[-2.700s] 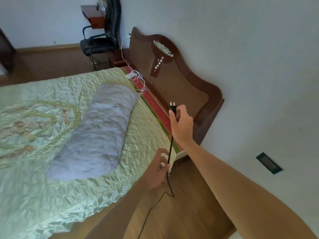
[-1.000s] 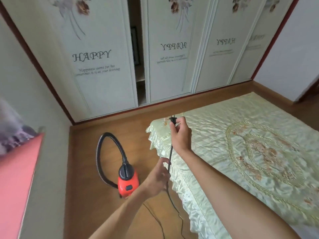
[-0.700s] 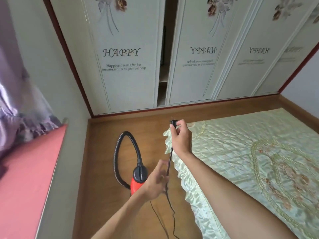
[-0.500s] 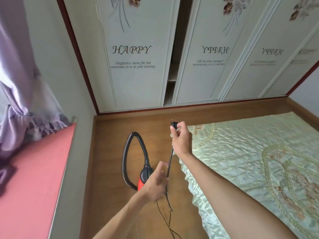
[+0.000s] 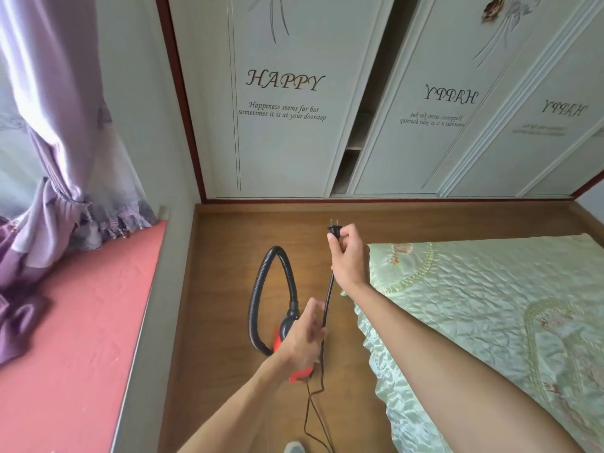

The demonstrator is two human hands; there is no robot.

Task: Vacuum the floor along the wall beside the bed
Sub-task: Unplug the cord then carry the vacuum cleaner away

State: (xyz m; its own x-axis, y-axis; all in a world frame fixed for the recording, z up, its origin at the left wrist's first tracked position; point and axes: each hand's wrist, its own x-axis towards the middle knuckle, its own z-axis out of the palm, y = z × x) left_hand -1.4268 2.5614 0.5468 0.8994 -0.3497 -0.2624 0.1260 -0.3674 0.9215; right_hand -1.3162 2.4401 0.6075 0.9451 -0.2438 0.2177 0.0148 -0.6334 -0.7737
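A small red vacuum cleaner (image 5: 299, 374) with a looped black hose (image 5: 261, 282) stands on the wooden floor (image 5: 222, 289) between the bed (image 5: 474, 322) and the window-side wall. My right hand (image 5: 346, 256) holds the black plug (image 5: 334, 229) upright, prongs up. My left hand (image 5: 305, 335) pinches the black power cord (image 5: 327, 299) lower down, in front of the vacuum body. The cord hangs on to the floor below.
A white sliding wardrobe (image 5: 294, 109) with "HAPPY" lettering closes off the far end, one door slightly ajar. A red-cushioned window ledge (image 5: 75, 338) with purple curtains (image 5: 49, 158) lies on the left. The green bedspread overhangs the bed's edge at right.
My view has swung from the headboard round to the wardrobe end and on leftwards. Both hands keep the same hold on the plug and cord. The vacuum has come into view.
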